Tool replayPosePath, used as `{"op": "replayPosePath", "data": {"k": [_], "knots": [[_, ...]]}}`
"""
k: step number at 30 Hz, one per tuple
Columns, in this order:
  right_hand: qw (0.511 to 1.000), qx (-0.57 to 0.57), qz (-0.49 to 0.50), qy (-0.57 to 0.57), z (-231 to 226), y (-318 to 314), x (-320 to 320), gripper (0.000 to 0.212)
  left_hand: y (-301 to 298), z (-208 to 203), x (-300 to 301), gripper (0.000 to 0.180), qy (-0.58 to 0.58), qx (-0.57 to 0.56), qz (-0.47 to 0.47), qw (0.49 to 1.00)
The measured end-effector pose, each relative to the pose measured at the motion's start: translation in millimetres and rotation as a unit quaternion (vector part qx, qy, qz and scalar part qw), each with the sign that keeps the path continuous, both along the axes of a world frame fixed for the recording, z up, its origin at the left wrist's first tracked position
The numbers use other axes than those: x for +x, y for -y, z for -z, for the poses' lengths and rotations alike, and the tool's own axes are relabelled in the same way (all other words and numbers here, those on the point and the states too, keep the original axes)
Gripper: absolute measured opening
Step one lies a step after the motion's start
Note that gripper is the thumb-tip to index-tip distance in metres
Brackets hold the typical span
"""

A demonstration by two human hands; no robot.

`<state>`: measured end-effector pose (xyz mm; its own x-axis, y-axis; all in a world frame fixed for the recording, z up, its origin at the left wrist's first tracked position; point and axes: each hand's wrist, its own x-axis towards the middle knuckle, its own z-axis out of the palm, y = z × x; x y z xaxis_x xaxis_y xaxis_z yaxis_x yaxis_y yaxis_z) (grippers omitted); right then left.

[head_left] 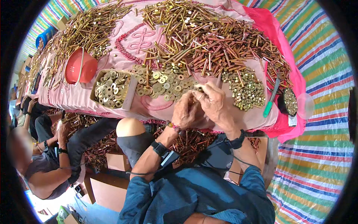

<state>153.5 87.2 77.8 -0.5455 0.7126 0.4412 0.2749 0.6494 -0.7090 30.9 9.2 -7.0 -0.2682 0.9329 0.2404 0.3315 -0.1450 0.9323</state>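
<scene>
My left hand (184,111) and my right hand (214,101) meet over the near edge of the pink-covered table, fingers curled and pinched together. Between the fingertips is something small and brassy, too hidden to name. Just beyond the left hand lies a loose spread of flat metal washers (166,83). To the right of my right hand is a heap of small nuts (244,89). Behind both hands, long metal rods or bolts (220,46) are piled thickly, some brassy and some reddish.
Left of the hands stand a cardboard box of washers (128,98) and a red bucket (84,67). At right lie a green-handled tool (269,106) and a dark bowl of small parts (289,102). Another person (48,164) works at left. More rods lie under the table beside cardboard boxes (108,194).
</scene>
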Motion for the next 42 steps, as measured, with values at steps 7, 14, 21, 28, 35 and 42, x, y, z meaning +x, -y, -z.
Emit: {"op": "replayPosePath", "data": {"k": [7,14,21,28,35,42], "knots": [[1.000,-0.014,0.018,-0.003,47,2,6,0.016,0,-7,-1,0.043,0.067,0.037,-0.042,0.996],[0.995,-0.072,-0.038,0.060,41,-1,21,0.021,-3,-9,3,0.029,-0.017,0.065,-0.034,0.997],[0.972,0.025,0.186,0.141,43,-76,68,0.023,-3,-15,9,0.017,0.008,0.041,-0.034,0.999],[0.938,0.093,0.206,0.262,48,-95,65,0.025,-2,-14,8,0.018,0.016,0.006,-0.033,0.999],[0.939,0.131,0.156,0.276,48,-89,56,0.018,-5,-1,8,0.018,-0.006,0.071,-0.044,0.996],[0.961,0.101,0.137,0.217,53,-96,62,0.020,-5,-9,11,0.015,0.006,0.066,-0.041,0.997]]}}
